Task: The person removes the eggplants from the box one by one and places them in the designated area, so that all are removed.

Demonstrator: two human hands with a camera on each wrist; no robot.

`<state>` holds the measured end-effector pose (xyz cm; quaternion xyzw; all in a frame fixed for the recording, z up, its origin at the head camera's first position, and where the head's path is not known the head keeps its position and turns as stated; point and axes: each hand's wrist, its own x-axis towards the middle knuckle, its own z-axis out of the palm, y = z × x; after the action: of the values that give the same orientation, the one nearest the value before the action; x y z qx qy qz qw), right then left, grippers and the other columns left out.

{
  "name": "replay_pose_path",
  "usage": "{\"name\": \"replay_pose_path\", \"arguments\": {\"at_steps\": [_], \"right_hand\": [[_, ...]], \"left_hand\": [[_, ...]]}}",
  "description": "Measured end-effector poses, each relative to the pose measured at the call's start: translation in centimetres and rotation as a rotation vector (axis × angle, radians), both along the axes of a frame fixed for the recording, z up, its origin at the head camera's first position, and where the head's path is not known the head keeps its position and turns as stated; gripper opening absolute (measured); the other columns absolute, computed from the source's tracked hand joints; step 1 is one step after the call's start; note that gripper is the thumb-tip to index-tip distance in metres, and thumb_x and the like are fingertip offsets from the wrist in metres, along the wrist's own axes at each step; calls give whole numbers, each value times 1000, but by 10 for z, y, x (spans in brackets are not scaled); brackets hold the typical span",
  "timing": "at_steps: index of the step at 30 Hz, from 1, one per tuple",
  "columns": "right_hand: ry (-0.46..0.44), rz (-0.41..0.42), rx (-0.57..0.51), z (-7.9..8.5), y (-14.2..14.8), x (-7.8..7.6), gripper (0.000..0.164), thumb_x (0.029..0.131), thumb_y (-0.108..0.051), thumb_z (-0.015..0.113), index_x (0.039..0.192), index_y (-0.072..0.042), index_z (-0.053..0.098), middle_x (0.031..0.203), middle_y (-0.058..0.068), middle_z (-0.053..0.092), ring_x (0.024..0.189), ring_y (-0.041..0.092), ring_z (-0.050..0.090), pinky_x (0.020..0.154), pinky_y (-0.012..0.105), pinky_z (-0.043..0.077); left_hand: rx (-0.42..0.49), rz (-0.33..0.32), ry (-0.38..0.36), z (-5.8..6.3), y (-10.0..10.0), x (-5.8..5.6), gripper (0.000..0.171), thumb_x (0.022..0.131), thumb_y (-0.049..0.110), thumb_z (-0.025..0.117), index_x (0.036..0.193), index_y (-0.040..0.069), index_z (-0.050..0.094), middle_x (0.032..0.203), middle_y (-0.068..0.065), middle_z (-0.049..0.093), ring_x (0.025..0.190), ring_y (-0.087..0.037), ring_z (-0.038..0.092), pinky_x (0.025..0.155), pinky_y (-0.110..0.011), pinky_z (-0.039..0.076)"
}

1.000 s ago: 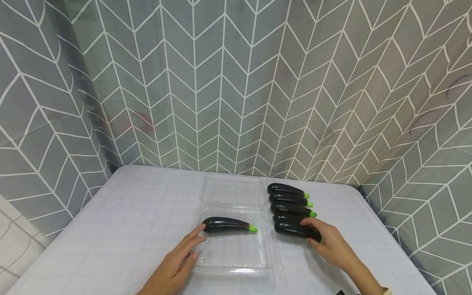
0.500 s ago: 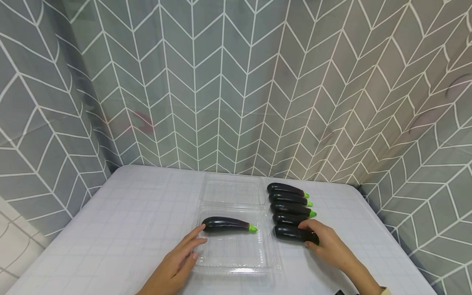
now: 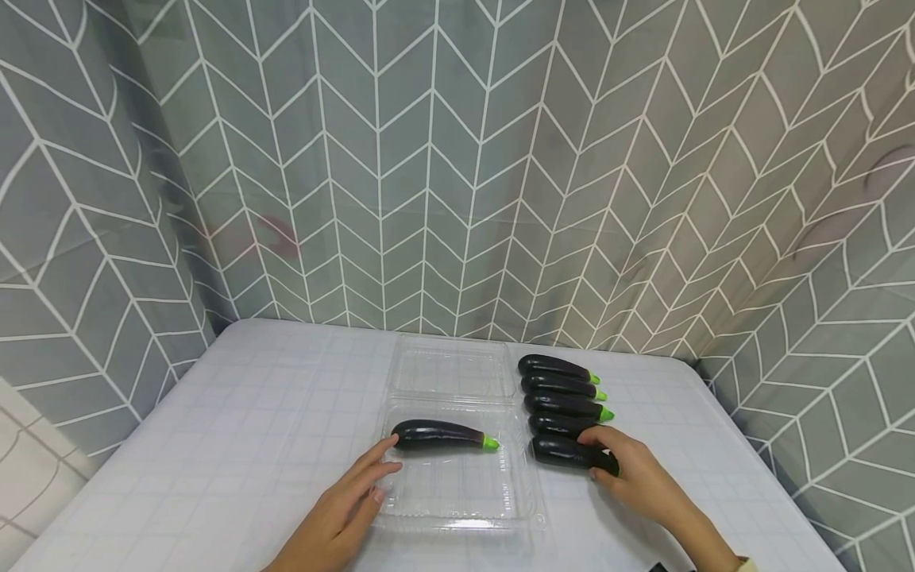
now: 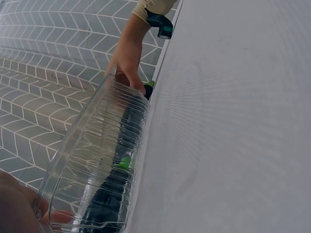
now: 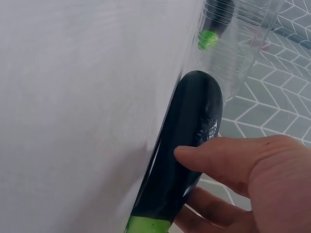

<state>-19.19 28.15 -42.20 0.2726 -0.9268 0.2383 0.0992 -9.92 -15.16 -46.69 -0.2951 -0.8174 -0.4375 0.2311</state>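
Note:
My right hand [image 3: 629,469] holds the nearest of several dark eggplants, the one at the front of the row. In the right wrist view its thumb lies along the near side of that eggplant [image 5: 180,131], and the other fingers are partly hidden behind it. A clear plastic clamshell container [image 3: 457,496] lies unfolded to the left, with another eggplant [image 3: 438,434] lying crosswise inside. At the container's left rim rests my left hand [image 3: 339,508], fingers reaching over the edge. Its index fingertip is right at the rounded end of the eggplant inside.
Behind the held eggplant, more eggplants [image 3: 565,405] line up side by side, green stems to the right. The container's lid [image 3: 453,373] lies back toward the far edge of the white-covered table [image 3: 286,397]. A grey patterned curtain [image 3: 457,159] hangs around the table.
My right hand has shifted slightly left and toward me with the front eggplant, which now overlaps the one behind it less. My left hand stays in place.

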Motion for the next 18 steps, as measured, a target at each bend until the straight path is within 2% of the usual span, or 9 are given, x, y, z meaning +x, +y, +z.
{"name": "replay_pose_path", "arguments": {"at_steps": [9,18], "right_hand": [[11,-17,16,5,-4,2,43,78,4,86,117,-8,71,116,-3,70,112,25,67,94,49,55],[100,16,-11,11,-9,3,39,83,0,84,118,-8,69,115,-4,68,104,16,68,88,42,57]], "left_hand": [[4,-5,-6,1,0,0,41,99,-9,59,137,5,63,159,-14,44,146,-26,41,114,-16,27],[10,-9,0,0,0,0,41,99,-9,59,137,5,63,160,-12,43,147,-26,41,114,-16,27]]}}
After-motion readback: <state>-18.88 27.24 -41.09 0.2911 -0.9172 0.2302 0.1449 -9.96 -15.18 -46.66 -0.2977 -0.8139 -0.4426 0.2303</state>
